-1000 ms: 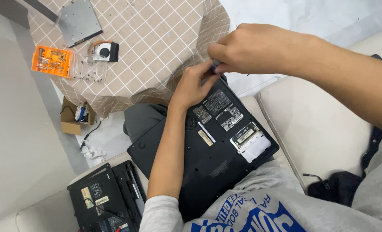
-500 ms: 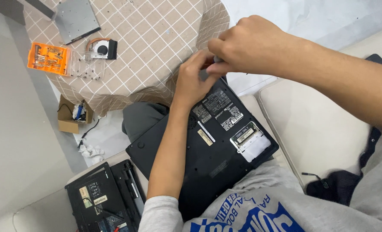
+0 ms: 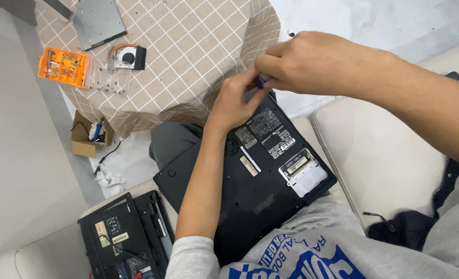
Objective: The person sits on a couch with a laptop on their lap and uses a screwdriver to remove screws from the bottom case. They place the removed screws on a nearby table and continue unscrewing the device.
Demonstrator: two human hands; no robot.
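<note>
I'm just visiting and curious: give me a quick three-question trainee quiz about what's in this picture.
1. True or false: the black laptop on the person's lap lies bottom side up.
2. Which item on the checked tablecloth is orange? A) cooling fan B) screwdriver bit case C) metal drive
3. Fill in: the right hand pinches a small ____-coloured tool handle beside the left hand.

Key
1. True: labels and an open memory bay face up.
2. B, the bit case; the cooling fan is black and copper.
3. Blue.
</note>
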